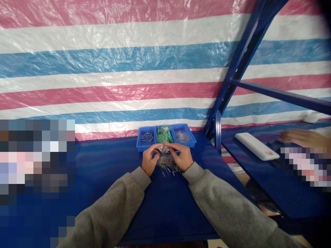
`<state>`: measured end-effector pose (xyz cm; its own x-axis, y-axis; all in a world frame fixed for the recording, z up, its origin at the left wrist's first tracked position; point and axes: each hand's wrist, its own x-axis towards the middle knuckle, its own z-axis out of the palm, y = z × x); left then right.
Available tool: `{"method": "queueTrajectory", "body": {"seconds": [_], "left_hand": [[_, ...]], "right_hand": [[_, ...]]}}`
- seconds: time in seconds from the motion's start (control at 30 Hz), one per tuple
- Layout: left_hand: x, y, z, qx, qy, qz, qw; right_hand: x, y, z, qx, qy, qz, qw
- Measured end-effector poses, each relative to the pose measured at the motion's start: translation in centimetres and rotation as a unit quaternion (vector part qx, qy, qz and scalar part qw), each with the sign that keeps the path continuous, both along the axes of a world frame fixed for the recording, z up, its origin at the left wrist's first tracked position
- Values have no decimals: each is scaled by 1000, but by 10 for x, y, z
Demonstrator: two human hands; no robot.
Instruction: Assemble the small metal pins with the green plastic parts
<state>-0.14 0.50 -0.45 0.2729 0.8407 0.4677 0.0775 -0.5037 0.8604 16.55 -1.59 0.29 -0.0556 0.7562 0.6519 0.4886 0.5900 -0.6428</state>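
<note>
My left hand (151,159) and my right hand (183,157) meet over a small clear plastic bag (164,156), and the fingers of both pinch its top. Metal nails (168,168) lie loose under and in front of the bag on the blue tabletop (168,213). Just beyond my hands stands a blue compartment tray (165,146). Its left section holds metal nails (146,138), its middle section green packets (164,135), and its right section a clear bag (182,136).
A striped plastic tarpaulin (116,69) hangs behind the table. A blue metal shelf frame (240,65) rises to the right. On a neighbouring blue table lie a white flat box (256,146) and a co-worker's hand (301,137). Pixelated patches cover areas at both sides.
</note>
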Motion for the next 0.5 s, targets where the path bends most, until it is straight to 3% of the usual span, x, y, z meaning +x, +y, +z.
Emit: {"method": "queueTrajectory", "body": {"seconds": [0.3, 0.5], "left_hand": [[4, 0, 6, 106, 56, 81, 990], [5, -4, 8, 64, 63, 82, 993]], "right_hand": [[-2, 4, -1, 12, -24, -25, 999], [-5, 3, -1, -5, -14, -17, 1000]]}}
